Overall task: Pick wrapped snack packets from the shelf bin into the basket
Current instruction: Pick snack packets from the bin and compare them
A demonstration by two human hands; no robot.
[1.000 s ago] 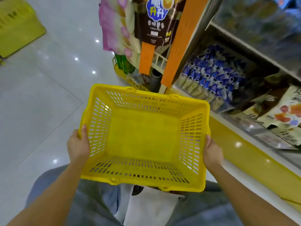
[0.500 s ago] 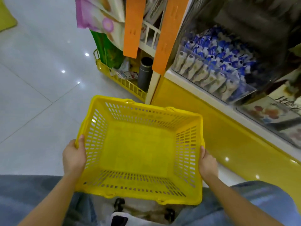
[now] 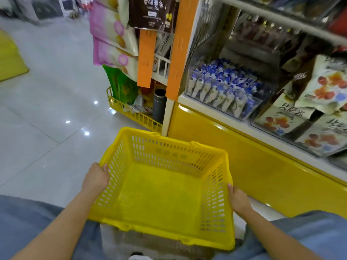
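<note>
A yellow plastic basket (image 3: 131, 225) with slotted walls sits low in front of me, and nothing lies inside it. My left hand (image 3: 95, 178) grips its left rim. My right hand (image 3: 238, 200) grips its right rim. On the low shelf to the upper right, a clear shelf bin (image 3: 251, 107) holds several blue-and-white wrapped snack packets (image 3: 221, 85) standing in rows. Both hands are well below and left of that bin.
The yellow shelf base (image 3: 253, 166) runs diagonally along the right. Larger snack bags (image 3: 330, 87) fill the bin beside the packets. Orange uprights (image 3: 178, 49), hanging pink bags (image 3: 110, 38) and a yellow wire rack (image 3: 135, 113) stand at the shelf's end. White tiled floor (image 3: 47, 109) lies left.
The basket has sunk lower in front of me with both hands still gripping its rims. My view has tilted up, so more of the shelf and its bin shows.
</note>
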